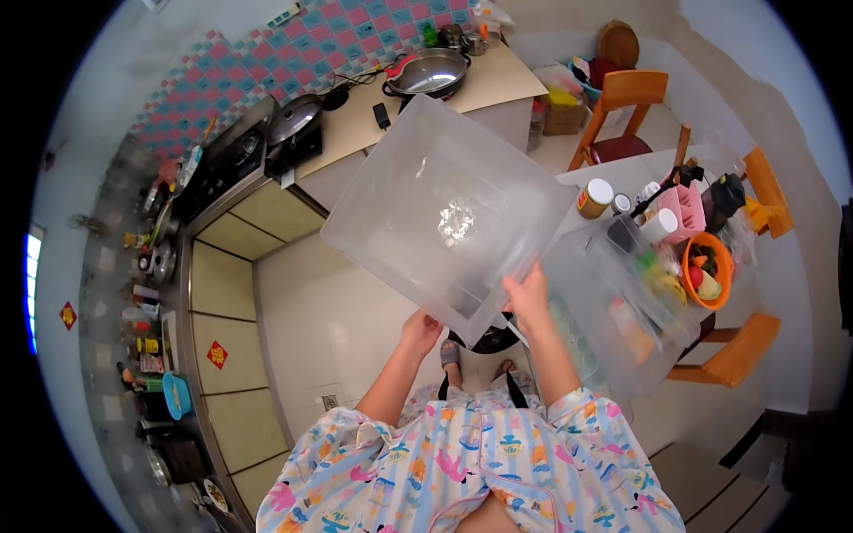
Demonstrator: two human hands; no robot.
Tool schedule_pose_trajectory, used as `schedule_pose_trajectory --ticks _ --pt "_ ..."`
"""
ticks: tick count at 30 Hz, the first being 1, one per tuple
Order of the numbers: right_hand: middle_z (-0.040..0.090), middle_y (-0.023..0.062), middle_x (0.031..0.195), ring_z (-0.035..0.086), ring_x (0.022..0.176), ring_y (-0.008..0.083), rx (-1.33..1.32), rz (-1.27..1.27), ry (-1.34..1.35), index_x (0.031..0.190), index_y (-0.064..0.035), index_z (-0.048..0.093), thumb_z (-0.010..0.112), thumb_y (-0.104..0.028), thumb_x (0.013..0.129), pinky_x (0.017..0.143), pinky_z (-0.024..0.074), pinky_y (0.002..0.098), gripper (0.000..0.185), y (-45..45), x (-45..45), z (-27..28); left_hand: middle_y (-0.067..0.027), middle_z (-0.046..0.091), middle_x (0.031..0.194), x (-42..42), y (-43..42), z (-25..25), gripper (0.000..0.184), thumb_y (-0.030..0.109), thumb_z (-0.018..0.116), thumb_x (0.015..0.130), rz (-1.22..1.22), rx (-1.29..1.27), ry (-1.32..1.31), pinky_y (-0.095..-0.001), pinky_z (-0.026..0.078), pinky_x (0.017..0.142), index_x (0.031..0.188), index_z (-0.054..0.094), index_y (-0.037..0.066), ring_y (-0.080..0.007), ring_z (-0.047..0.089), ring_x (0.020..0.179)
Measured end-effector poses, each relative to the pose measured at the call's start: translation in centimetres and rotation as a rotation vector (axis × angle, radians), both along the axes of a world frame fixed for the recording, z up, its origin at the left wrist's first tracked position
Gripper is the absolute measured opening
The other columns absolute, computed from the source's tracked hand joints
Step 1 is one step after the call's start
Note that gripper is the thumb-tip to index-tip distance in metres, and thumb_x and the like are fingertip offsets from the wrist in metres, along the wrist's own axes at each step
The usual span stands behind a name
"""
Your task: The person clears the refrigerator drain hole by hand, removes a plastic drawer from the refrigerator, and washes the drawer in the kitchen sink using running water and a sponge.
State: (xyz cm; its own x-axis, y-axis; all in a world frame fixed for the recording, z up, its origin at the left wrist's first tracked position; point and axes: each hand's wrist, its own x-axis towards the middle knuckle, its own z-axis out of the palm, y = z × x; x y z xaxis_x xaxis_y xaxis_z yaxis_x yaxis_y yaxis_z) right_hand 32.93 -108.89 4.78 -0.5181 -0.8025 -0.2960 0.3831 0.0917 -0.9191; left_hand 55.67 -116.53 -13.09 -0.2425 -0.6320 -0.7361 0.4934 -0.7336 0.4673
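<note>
A large, translucent plastic bin (418,186) is held up in front of me, tilted, over the floor between the counter and the table. My left hand (421,334) grips its lower edge near the bottom corner. On the lower right side, my right hand (530,300) is closed round the rim, thumb on the near face. Right of the bin, a clear plastic container (635,355) with blurred contents lies on the table, close to my right forearm.
A counter (351,133) at the back carries a wide pan (429,73) and a lidded pan (294,120). On the table at right are jars (595,197), a pink basket (682,211) and an orange bowl (729,266). Wooden chairs (633,89) surround it. Cabinets (227,351) line the left.
</note>
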Motion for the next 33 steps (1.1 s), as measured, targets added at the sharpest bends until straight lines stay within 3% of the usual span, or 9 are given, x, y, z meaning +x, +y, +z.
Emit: schedule_pose_trajectory --ticks 3,9,12,15,18,24,27,30,33 --pt "0.056 0.0143 0.116 0.062 0.094 0.0234 -0.016 0.036 -0.006 0.135 0.0003 0.032 0.054 0.004 0.075 0.052 0.0538 0.0304 0.063 0.5 -0.2 -0.7 -0.0122 0.064 0.088 4.7 2.3 2.0 0.031 0.033 0.053 0.093 -0.096 -0.056 0.178 -0.0347 0.05 0.075 0.096 0.062 0.003 -0.024 0.061 0.084" --pt "0.055 0.0184 0.115 0.062 0.096 0.0246 0.024 0.187 -0.125 0.136 0.0016 0.026 0.052 0.004 0.077 0.052 0.0566 0.0326 0.064 2.4 3.0 -0.5 -0.0127 0.065 0.084 7.5 7.8 11.1 0.043 0.043 0.048 0.093 -0.046 -0.274 -0.018 -0.0355 0.051 0.074 0.091 0.061 0.002 -0.0264 0.063 0.08" --pt "0.054 0.0196 0.116 0.063 0.096 0.025 0.023 0.221 -0.129 0.136 0.0019 0.025 0.053 0.002 0.077 0.052 0.0583 0.0334 0.065 3.4 6.2 -0.2 -0.0126 0.065 0.082 9.9 9.9 12.5 0.044 0.045 0.052 0.092 -0.019 -0.368 -0.1 -0.0303 0.05 0.07 0.093 0.06 0.002 -0.0203 0.062 0.076" --pt "0.055 0.0188 0.117 0.064 0.088 0.0238 0.112 0.295 -0.054 0.136 -0.0006 0.026 0.056 0.0 0.076 0.046 0.056 0.0307 0.067 4.7 10.2 0.4 -0.0116 0.064 0.079 12.9 11.9 12.8 0.046 0.047 0.058 0.089 -0.273 -0.427 -0.552 -0.0254 0.049 0.061 0.094 0.06 0.002 -0.0147 0.06 0.068" --pt "0.061 0.0118 0.103 0.064 0.079 0.0182 0.151 0.367 0.118 0.13 -0.0037 0.035 0.06 -0.006 0.079 0.043 0.0554 0.0301 0.057 6.5 15.5 0.0 -0.0093 0.062 0.075 16.8 14.7 13.0 0.052 0.05 0.066 0.083 -0.311 -0.328 -0.767 -0.0259 0.047 0.054 0.093 0.058 0.0 -0.0141 0.059 0.063" --pt "0.059 0.0093 0.098 0.062 0.076 0.0163 0.135 0.569 0.161 0.127 -0.002 0.038 0.059 -0.007 0.075 0.041 0.0522 0.0267 0.056 10.2 29.5 -0.1 -0.0103 0.062 0.075 29.5 22.4 14.5 0.033 0.025 0.06 0.082 -0.108 -0.317 -0.757 -0.0296 0.048 0.051 0.098 0.058 -0.004 -0.0158 0.06 0.06" --pt "0.058 0.0098 0.1 0.063 0.076 0.0172 0.151 0.726 0.206 0.127 -0.0038 0.038 0.059 -0.009 0.075 0.042 0.0524 0.0277 0.056 12.4 37.5 0.4 -0.0082 0.061 0.067 36.5 27.5 11.0 0.029 0.018 0.054 0.08 0.162 -0.355 -0.757 -0.0283 0.046 0.048 0.099 0.061 -0.002 -0.014 0.057 0.054" --pt "0.057 0.0101 0.103 0.064 0.081 0.0202 0.172 0.885 0.182 0.127 -0.0068 0.037 0.059 -0.011 0.076 0.048 0.0551 0.0311 0.056 14.7 45.2 0.2 -0.0084 0.061 0.071 42.8 32.6 12.4 0.026 0.017 0.054 0.081 0.271 -0.201 -0.767 -0.0285 0.047 0.049 0.097 0.06 -0.002 -0.0148 0.058 0.055" --pt "0.057 0.0112 0.104 0.064 0.083 0.0231 0.191 1.022 0.201 0.129 -0.0087 0.034 0.06 -0.011 0.078 0.057 0.0571 0.0346 0.056 16.7 51.9 0.4 -0.0104 0.063 0.074 48.0 37.6 13.6 0.028 0.017 0.055 0.08 0.387 -0.212 -0.831 -0.031 0.048 0.05 0.097 0.06 -0.004 -0.0179 0.061 0.056"
